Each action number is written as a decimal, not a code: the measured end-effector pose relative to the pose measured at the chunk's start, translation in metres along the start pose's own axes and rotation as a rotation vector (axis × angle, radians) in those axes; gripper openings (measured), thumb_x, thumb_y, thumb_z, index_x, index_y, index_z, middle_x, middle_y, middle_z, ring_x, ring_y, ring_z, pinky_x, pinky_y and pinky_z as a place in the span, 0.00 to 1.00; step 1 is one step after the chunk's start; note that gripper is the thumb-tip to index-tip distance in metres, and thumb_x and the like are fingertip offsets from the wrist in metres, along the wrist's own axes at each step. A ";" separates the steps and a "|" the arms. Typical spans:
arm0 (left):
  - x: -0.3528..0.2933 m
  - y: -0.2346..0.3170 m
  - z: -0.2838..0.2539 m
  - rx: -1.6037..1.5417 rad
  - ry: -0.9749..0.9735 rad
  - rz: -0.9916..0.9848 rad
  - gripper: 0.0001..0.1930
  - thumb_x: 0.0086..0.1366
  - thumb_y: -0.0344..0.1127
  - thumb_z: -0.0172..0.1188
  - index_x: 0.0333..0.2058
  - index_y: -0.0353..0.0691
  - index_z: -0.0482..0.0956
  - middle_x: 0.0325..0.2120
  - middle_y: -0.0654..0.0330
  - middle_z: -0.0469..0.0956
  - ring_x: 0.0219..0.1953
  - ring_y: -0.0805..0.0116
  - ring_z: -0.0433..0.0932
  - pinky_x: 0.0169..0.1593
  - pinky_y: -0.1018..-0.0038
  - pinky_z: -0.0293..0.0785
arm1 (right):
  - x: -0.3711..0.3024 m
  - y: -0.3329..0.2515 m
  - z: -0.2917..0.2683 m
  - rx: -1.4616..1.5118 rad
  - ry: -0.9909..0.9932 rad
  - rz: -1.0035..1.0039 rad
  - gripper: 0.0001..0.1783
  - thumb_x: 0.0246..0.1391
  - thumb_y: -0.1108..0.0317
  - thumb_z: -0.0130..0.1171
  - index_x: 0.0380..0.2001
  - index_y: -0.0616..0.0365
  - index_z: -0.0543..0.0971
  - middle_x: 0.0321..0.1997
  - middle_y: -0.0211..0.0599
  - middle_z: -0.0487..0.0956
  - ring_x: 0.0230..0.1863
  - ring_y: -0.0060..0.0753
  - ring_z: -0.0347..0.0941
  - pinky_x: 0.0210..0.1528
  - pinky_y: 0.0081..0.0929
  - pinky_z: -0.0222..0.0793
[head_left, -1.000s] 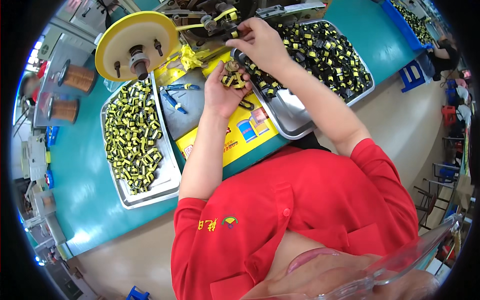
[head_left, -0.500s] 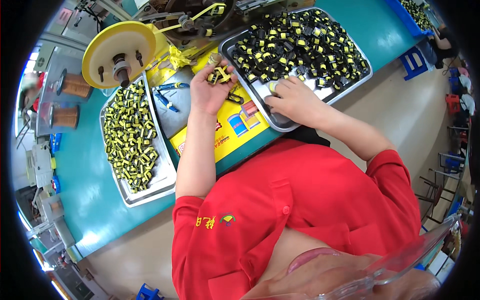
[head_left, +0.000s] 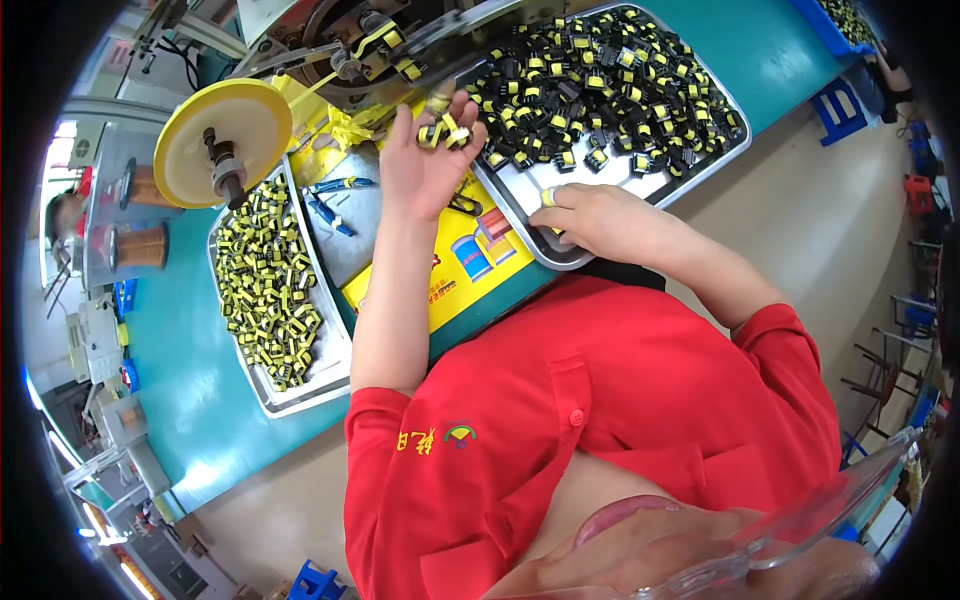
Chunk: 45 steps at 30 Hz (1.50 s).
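Note:
My left hand point(head_left: 415, 175) is raised palm up between the two trays, its fingers curled around several small transformers point(head_left: 443, 132), black with yellow tape. Over the near left corner of the right-hand metal tray point(head_left: 572, 256) is my right hand point(head_left: 605, 222), fingers bent down. A yellow band point(head_left: 548, 197) shows at one of its fingertips, and a bit of yellow peeks out beneath the fingers; what they grip is mostly hidden. Black-and-yellow transformers point(head_left: 600, 90) are heaped in that tray, mostly toward its far side.
A left-hand metal tray point(head_left: 335, 375) holds many yellow-wrapped parts. Blue-handled cutters point(head_left: 330, 214) lie on a grey plate beside a yellow printed sheet point(head_left: 440, 290). A yellow tape reel point(head_left: 215, 140) and a winding machine point(head_left: 350, 60) stand behind. Copper wire spools point(head_left: 140, 240) sit at left.
My left hand has opened slightly around its transformers, which sit higher in the fingers. My right hand has drawn back toward the tray's near corner. The whole view has shifted a little.

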<state>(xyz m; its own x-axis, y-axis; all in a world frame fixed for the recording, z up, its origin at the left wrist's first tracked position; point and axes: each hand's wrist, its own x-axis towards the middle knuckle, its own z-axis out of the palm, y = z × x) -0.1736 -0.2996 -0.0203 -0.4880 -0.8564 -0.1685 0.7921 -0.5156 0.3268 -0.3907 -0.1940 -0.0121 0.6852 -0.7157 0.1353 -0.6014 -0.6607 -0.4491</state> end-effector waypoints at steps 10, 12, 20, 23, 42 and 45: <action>0.005 0.005 0.009 -0.038 -0.017 -0.114 0.24 0.66 0.57 0.39 0.27 0.41 0.67 0.23 0.58 0.68 0.29 0.62 0.68 0.32 0.68 0.67 | 0.037 0.005 -0.016 0.310 0.300 0.155 0.14 0.42 0.75 0.62 0.36 0.56 0.75 0.34 0.36 0.73 0.34 0.33 0.74 0.35 0.28 0.70; -0.004 0.002 0.000 0.060 0.087 -0.054 0.23 0.66 0.57 0.39 0.28 0.41 0.67 0.23 0.58 0.69 0.29 0.62 0.69 0.32 0.68 0.67 | 0.059 0.006 -0.013 0.370 0.546 0.136 0.14 0.42 0.74 0.64 0.35 0.60 0.75 0.33 0.36 0.72 0.29 0.26 0.75 0.31 0.22 0.72; -0.016 0.005 -0.010 0.091 0.178 0.023 0.23 0.65 0.56 0.43 0.36 0.39 0.66 0.27 0.56 0.70 0.31 0.62 0.69 0.35 0.66 0.67 | 0.155 0.013 -0.011 0.046 0.860 0.230 0.18 0.37 0.64 0.69 0.26 0.62 0.72 0.28 0.36 0.73 0.24 0.29 0.74 0.28 0.22 0.71; -0.016 0.006 -0.008 0.085 0.182 0.031 0.23 0.65 0.56 0.44 0.37 0.39 0.65 0.26 0.56 0.68 0.31 0.61 0.69 0.36 0.66 0.67 | 0.169 0.014 -0.006 0.127 0.903 0.278 0.19 0.37 0.63 0.70 0.26 0.63 0.72 0.27 0.36 0.74 0.24 0.29 0.75 0.28 0.23 0.72; -0.014 0.009 -0.019 0.095 0.079 -0.013 0.18 0.63 0.45 0.46 0.41 0.36 0.71 0.36 0.53 0.73 0.37 0.58 0.72 0.40 0.63 0.69 | -0.011 0.033 -0.037 -0.260 0.334 0.251 0.16 0.41 0.76 0.60 0.37 0.56 0.72 0.37 0.37 0.74 0.38 0.40 0.71 0.39 0.31 0.68; -0.014 0.011 -0.022 0.089 0.042 0.015 0.17 0.63 0.41 0.45 0.45 0.37 0.71 0.41 0.53 0.73 0.41 0.56 0.72 0.42 0.63 0.70 | -0.018 0.038 -0.014 -0.397 0.234 0.117 0.19 0.37 0.75 0.59 0.38 0.56 0.72 0.36 0.36 0.72 0.42 0.41 0.68 0.42 0.32 0.67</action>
<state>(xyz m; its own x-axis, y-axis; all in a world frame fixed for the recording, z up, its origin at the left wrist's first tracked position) -0.1497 -0.2943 -0.0352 -0.4592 -0.8652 -0.2016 0.7626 -0.5003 0.4102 -0.4315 -0.2091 -0.0196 0.5202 -0.7920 0.3195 -0.8107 -0.5757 -0.1070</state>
